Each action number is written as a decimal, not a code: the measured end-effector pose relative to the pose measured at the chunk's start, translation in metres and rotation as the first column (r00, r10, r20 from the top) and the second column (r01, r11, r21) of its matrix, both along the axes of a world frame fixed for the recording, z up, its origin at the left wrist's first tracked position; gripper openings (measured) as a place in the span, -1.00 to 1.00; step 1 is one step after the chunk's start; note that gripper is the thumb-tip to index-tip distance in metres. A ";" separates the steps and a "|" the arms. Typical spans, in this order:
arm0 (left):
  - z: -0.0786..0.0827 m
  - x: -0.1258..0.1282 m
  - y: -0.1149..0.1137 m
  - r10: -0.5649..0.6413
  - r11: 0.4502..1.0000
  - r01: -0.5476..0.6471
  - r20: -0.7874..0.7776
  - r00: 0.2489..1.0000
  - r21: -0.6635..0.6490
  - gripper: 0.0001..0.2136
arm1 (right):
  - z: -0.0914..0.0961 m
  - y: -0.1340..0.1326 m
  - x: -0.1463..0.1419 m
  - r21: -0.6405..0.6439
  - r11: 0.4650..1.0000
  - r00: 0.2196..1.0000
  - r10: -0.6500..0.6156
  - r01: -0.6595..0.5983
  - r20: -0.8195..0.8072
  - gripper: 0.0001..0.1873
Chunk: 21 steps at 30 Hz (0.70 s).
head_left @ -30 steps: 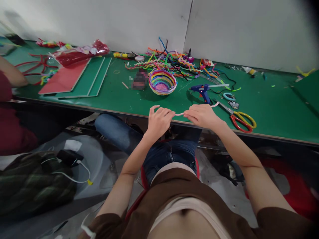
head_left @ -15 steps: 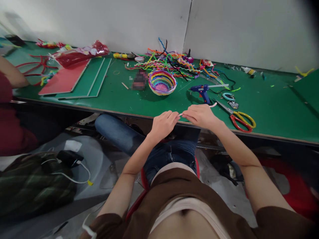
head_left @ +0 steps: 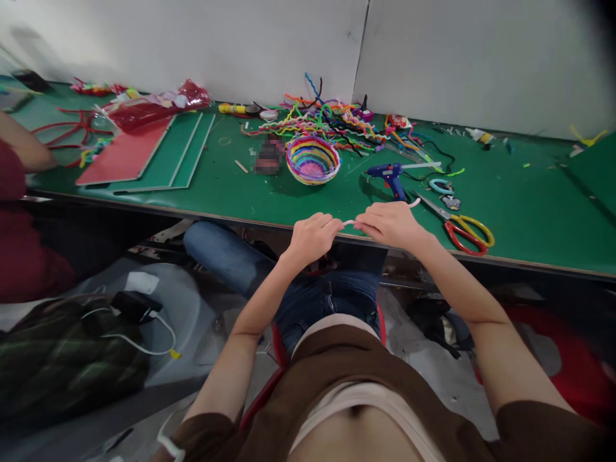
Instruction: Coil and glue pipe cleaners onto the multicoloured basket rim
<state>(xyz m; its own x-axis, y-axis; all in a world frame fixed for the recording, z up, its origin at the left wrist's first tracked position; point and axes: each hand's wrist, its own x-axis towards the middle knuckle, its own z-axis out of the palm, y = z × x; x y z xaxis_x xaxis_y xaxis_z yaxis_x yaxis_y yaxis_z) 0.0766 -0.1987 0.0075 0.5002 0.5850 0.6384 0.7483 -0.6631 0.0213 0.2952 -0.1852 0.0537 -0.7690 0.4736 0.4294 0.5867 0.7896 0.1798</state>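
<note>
1. Nearest, the wearer sits in a brown top (head_left: 332, 353) and blue jeans (head_left: 226, 253); directions run from this seat, 12 o'clock being straight ahead.
2. At 9 o'clock, a grey plastic stool (head_left: 178, 282) bears camouflage-patterned fabric (head_left: 72, 359) and a black device (head_left: 136, 307) with a white cable plugged in. At 3 o'clock is a red plastic stool (head_left: 570, 359).
3. At 12 o'clock, by the near edge of the green tabletop (head_left: 269, 202), the left hand (head_left: 315, 236) is palm down, fingers closed in a narrow pinch on a pale pink pipe cleaner (head_left: 349, 222).
4. Just to its right, the right hand (head_left: 389, 224) pinches the same strand. A short length bridges the small gap between the fingertips, and a pink end pokes out beyond the right hand.
5. At 2 o'clock lie scissors (head_left: 452, 220) with one red and one yellow handle.
6. At 1 o'clock, a blue glue gun (head_left: 389, 172) rests with a clear stick in its back.
7. At 12 o'clock, beyond the hands, stands a round striped basket (head_left: 314, 157); a blurred-out object (head_left: 269, 157) sits just left of it.
8. Between 10 and 11 o'clock, red and green boards (head_left: 129, 154) overlap; near 10 o'clock, a co-worker's forearm (head_left: 26, 144) reaches in.
9. Farthest, at 12 o'clock, multicoloured pipe cleaners (head_left: 332, 125) heap before a pale wall (head_left: 289, 45).
</note>
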 end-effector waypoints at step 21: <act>0.016 -0.011 0.006 -0.021 0.999 0.023 0.050 0.999 -0.043 -0.65 | 0.022 0.003 -0.006 -0.109 0.994 1.000 -0.001 0.002 0.009 -0.60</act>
<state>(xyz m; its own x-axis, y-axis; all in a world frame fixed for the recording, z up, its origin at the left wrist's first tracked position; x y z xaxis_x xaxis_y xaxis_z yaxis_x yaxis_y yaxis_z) 0.0658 -0.1929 0.0235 0.4813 0.6019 0.6372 0.7309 -0.6769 0.0873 0.2892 -0.1819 0.0754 -0.7719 0.5181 0.3686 0.5864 0.8040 0.0980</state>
